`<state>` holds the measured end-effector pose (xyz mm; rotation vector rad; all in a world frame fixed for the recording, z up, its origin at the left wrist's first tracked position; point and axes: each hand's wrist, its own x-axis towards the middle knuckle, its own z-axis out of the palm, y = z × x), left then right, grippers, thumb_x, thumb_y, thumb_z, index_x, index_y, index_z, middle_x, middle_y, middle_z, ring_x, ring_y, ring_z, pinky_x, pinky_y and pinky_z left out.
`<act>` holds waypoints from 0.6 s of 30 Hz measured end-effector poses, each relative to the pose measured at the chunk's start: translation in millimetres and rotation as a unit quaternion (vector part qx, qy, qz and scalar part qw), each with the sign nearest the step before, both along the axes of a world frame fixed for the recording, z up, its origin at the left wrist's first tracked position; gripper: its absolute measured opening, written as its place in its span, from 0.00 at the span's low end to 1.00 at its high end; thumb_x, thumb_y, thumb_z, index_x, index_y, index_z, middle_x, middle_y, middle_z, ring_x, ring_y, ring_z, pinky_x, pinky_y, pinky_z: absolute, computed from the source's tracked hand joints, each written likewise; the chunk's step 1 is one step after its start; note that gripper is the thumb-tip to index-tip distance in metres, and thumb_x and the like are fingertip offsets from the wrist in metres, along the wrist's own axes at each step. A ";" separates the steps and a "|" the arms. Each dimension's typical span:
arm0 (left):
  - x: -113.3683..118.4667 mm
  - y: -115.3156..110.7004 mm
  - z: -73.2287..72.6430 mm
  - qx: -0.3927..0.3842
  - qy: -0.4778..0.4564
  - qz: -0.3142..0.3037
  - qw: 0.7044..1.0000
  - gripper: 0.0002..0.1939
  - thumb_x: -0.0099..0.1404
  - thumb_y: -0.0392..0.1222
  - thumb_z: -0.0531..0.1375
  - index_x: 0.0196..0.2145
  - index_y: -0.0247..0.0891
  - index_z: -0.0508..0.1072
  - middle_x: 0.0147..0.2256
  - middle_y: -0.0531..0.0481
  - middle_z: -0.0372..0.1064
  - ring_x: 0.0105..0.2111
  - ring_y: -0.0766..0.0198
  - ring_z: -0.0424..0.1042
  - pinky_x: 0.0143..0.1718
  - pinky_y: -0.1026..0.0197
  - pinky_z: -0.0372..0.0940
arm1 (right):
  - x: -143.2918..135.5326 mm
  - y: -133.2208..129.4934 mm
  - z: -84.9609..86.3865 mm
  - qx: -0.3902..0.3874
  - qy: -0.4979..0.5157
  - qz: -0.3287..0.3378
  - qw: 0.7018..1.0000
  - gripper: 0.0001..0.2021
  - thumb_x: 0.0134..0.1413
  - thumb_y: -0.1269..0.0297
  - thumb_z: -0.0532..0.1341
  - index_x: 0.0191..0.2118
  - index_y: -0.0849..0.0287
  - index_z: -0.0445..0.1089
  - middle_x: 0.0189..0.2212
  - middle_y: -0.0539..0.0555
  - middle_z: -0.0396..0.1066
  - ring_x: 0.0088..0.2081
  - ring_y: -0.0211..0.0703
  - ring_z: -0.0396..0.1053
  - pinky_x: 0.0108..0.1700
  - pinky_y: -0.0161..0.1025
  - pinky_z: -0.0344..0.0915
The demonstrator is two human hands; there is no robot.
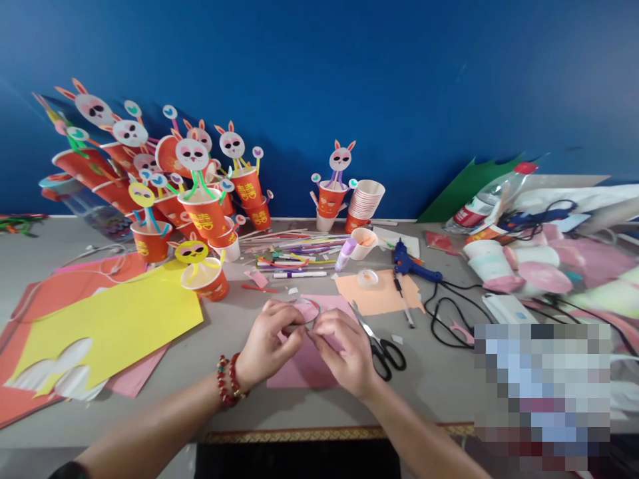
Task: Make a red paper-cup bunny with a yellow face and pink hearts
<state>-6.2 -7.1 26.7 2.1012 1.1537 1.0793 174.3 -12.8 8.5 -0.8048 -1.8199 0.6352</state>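
Near the front of the table, my left hand and my right hand meet at the fingertips. Between them is a thin, clear ring that looks like a tape roll, with pink showing through it. Both hands pinch at its near edge; the fingers hide any smaller piece there. Below them lies a sheet of pink paper. Black-handled scissors rest just right of my right hand, partly behind it. A peach paper piece bears a small clear lid and a pen.
Rabbit-faced paper cups crowd the left back. A stack of paper cups stands at the wall. Yellow paper lies left. A blue glue gun with its cord, a bottle and painted cups occupy the right.
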 end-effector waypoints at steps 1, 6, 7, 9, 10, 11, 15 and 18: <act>0.6 -0.7 -0.6 -0.018 -0.015 0.003 1.000 0.06 0.61 0.31 0.54 0.28 0.39 0.67 0.26 0.53 0.68 0.30 0.63 0.66 0.37 0.59 0.60 | 0.4 -1.4 0.2 0.011 -0.005 -0.001 1.000 0.08 0.57 0.76 0.60 0.36 0.55 0.67 0.33 0.53 0.70 0.37 0.44 0.70 0.41 0.42 0.68; -10.5 9.5 -6.9 -0.122 -0.098 0.040 0.987 0.07 0.66 0.38 0.53 0.31 0.39 0.69 0.28 0.51 0.69 0.28 0.63 0.67 0.31 0.62 0.62 | 2.5 -7.0 3.0 0.025 -0.002 0.016 1.000 0.09 0.56 0.76 0.61 0.37 0.53 0.68 0.32 0.53 0.72 0.36 0.45 0.71 0.41 0.44 0.69; -15.6 14.1 -7.8 -0.123 -0.097 0.056 0.986 0.08 0.67 0.38 0.52 0.32 0.39 0.69 0.27 0.52 0.69 0.27 0.63 0.67 0.30 0.62 0.62 | 4.2 -5.4 3.4 0.011 0.007 0.006 1.000 0.08 0.56 0.75 0.61 0.36 0.54 0.68 0.32 0.52 0.72 0.36 0.45 0.71 0.41 0.43 0.69; -26.1 23.5 -8.0 -0.076 -0.020 0.081 0.994 0.08 0.67 0.38 0.53 0.32 0.39 0.69 0.28 0.51 0.70 0.28 0.62 0.69 0.32 0.60 0.63 | 11.1 1.7 4.0 -0.046 0.019 -0.039 0.998 0.05 0.58 0.72 0.61 0.34 0.54 0.67 0.30 0.52 0.71 0.35 0.44 0.71 0.40 0.41 0.69; -30.5 27.5 -7.4 -0.036 0.042 0.080 0.995 0.07 0.66 0.38 0.54 0.31 0.40 0.70 0.28 0.51 0.71 0.30 0.61 0.69 0.35 0.59 0.63 | 16.3 6.5 4.4 -0.082 0.017 -0.067 0.994 0.04 0.59 0.70 0.60 0.33 0.55 0.67 0.30 0.52 0.71 0.34 0.43 0.71 0.38 0.40 0.68; -33.8 30.6 -6.6 0.002 0.103 0.077 0.992 0.06 0.65 0.38 0.55 0.31 0.40 0.70 0.28 0.51 0.72 0.31 0.59 0.70 0.38 0.57 0.62 | 22.6 11.3 4.9 -0.124 -0.005 -0.078 0.989 0.03 0.60 0.68 0.59 0.34 0.56 0.67 0.31 0.52 0.71 0.32 0.42 0.71 0.37 0.39 0.68; -35.8 34.0 -3.0 0.079 0.278 0.072 0.955 0.04 0.63 0.36 0.57 0.31 0.40 0.71 0.32 0.48 0.73 0.36 0.55 0.70 0.42 0.52 0.60 | 47.4 21.3 7.0 -0.163 -0.157 -0.078 0.971 0.08 0.57 0.73 0.57 0.40 0.55 0.69 0.33 0.52 0.74 0.33 0.42 0.72 0.36 0.37 0.67; -30.5 29.9 -1.6 0.082 0.335 0.088 0.935 0.05 0.62 0.37 0.58 0.36 0.40 0.73 0.37 0.45 0.72 0.39 0.51 0.70 0.42 0.50 0.60 | 51.9 17.2 5.4 -0.138 -0.255 -0.064 0.955 0.14 0.51 0.79 0.57 0.41 0.53 0.68 0.37 0.52 0.75 0.38 0.45 0.73 0.37 0.37 0.66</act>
